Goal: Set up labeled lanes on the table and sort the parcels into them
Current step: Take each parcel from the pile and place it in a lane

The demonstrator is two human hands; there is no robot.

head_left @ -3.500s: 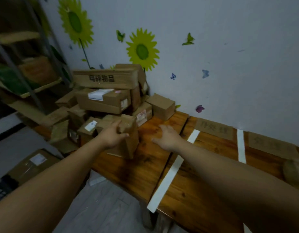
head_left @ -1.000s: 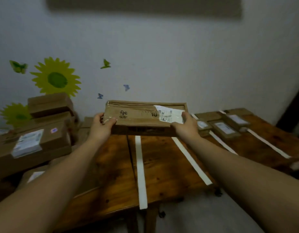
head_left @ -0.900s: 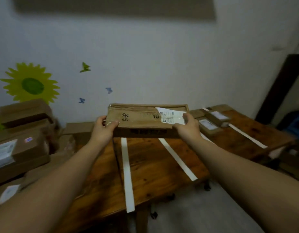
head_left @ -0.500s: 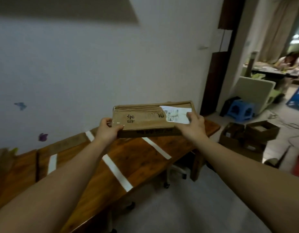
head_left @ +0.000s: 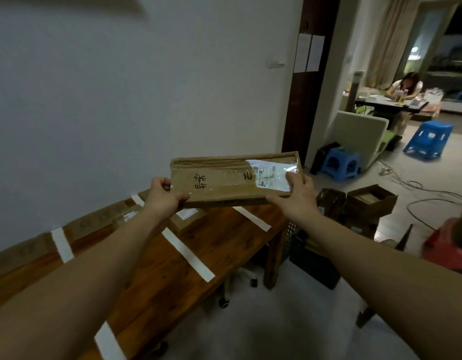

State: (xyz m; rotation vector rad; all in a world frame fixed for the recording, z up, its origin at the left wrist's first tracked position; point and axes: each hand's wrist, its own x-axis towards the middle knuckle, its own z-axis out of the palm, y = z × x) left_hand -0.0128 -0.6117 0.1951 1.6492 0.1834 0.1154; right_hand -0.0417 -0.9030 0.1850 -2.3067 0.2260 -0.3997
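A flat brown cardboard parcel with a white shipping label and black handwriting is held up above the right end of the wooden table. My left hand grips its left end and my right hand grips its right end over the label. White tape strips divide the tabletop into lanes. Cardboard lane labels lie along the wall edge. A small labelled parcel lies in a lane under the held parcel.
Open cardboard boxes stand on the floor right of the table end. Blue plastic stools and cables lie beyond them. A person sits at a far table. A red stool is at the right edge.
Both hands took the flat parcel from the pile at the table's left end. The view has swung right with it, to the table's right end and the room beyond.
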